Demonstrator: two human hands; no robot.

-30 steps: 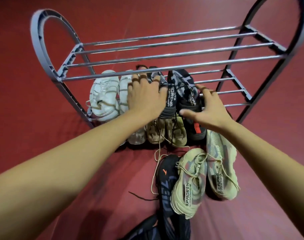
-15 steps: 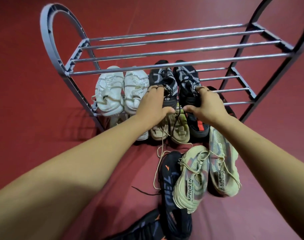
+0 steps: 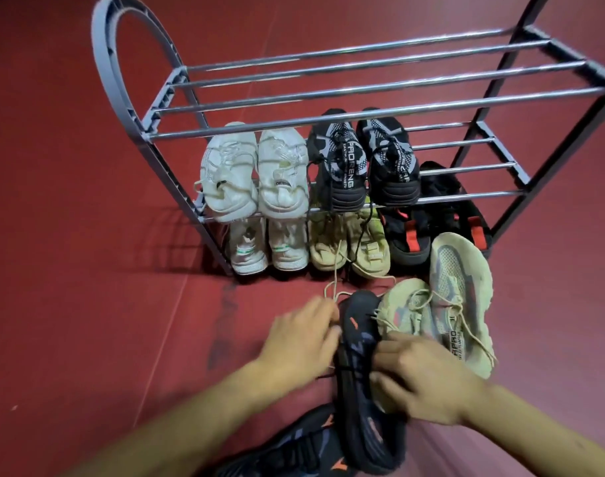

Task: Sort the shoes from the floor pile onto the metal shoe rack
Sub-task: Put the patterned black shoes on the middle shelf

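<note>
The metal shoe rack (image 3: 332, 94) stands on the red floor, its top shelf bare. A white pair (image 3: 256, 173) and a black-and-grey knit pair (image 3: 363, 160) sit on the middle shelf. In the floor pile before the rack lies a dark shoe with orange marks (image 3: 358, 342), and both my hands are at it. My left hand (image 3: 301, 342) touches its left side with fingers stretched out. My right hand (image 3: 421, 376) curls its fingers over the shoe's right edge. Motion blurs both hands. Two beige-grey shoes (image 3: 456, 287) lie right of it.
The bottom shelf holds a white pair (image 3: 266, 249), a beige pair (image 3: 349, 246) and a black pair with red tabs (image 3: 411, 239). A second dark shoe with orange marks (image 3: 294, 449) lies at the bottom edge. Red floor spreads left of the rack.
Both hands let go of the black-and-grey pair on the middle shelf and drew back down to the dark shoe in the floor pile. The camera tilted lower.
</note>
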